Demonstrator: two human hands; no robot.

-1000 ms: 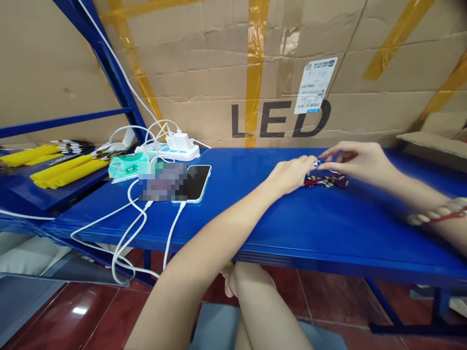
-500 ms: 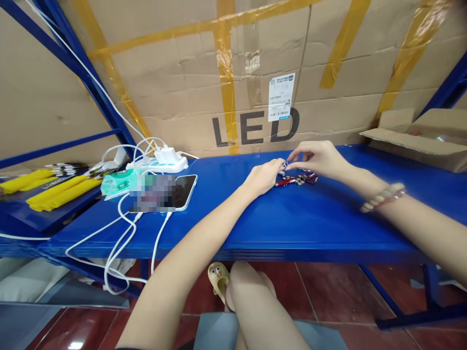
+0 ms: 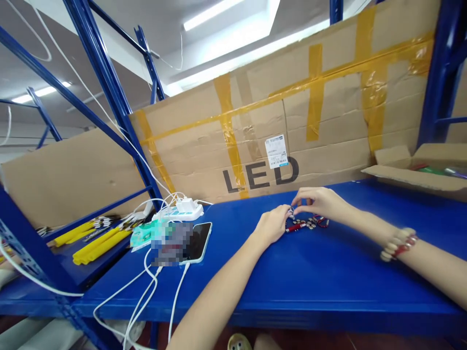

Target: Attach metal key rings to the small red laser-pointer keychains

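Left hand [image 3: 272, 226]: fingers curled, tips pinching a small metal ring [image 3: 291, 211].
Right hand [image 3: 321, 203]: thumb and forefinger pressed on the same ring from the far side; other fingers loosely spread.
Small parts [image 3: 308, 223]: red and silver pieces, just below the fingertips on the blue shelf [image 3: 328, 277].
Phone [image 3: 199, 241]: well left of the fingers.
Cardboard box [image 3: 255, 131]: upright behind, marked LED.

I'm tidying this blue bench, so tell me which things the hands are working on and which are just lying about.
In hand:
- small silver ring, pinched between left hand and right hand
- cluster of small red and silver metal parts beside the hands

Lying about:
- black smartphone
- white power strip
- yellow-handled tools
- open cardboard box
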